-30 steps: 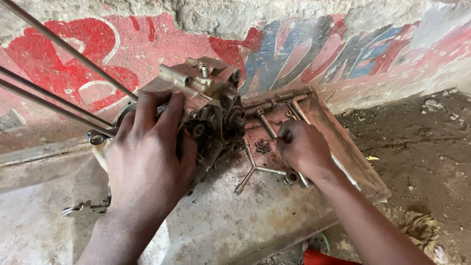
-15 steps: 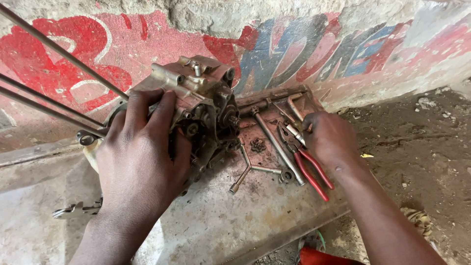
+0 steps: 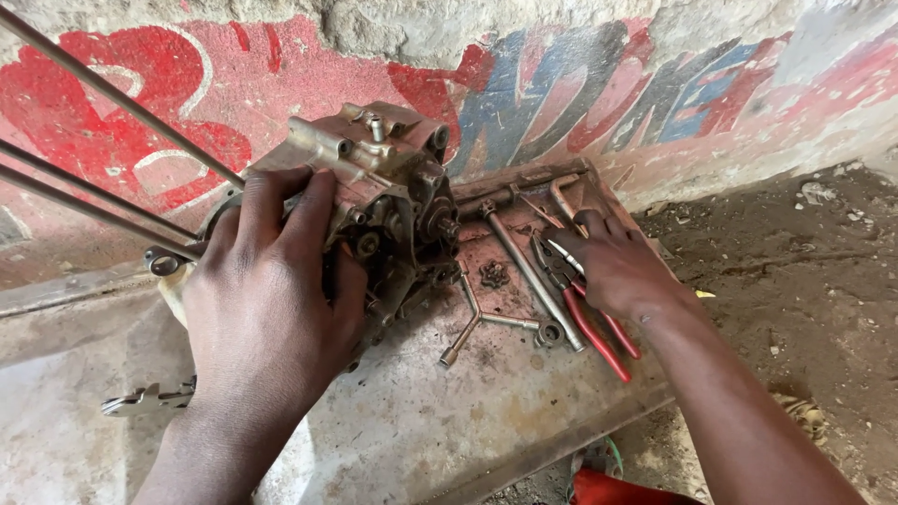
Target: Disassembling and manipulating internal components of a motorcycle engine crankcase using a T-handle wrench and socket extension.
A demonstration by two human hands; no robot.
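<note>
Greasy grey metal engine casing [image 3: 393, 215] is being steadied by left hand [image 3: 267, 299], grip clenched; right hand [image 3: 613, 266] is grasping red-handled pliers [image 3: 585, 304]. Risk: oily casing slipping off the counter [image 3: 421, 421].

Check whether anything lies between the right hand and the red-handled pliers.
Nothing visible does. The right hand already rests on the red-handled pliers, whose handles stick out below it. The long socket wrench lies just left of them, beside the hand.

A rough plastered wall [image 3: 580, 65] painted with red, blue and white lettering rises behind a stained concrete worktop [image 3: 402, 430]. Bare dirt ground [image 3: 804, 281] with scattered debris lies alongside, in soft daylight.
</note>
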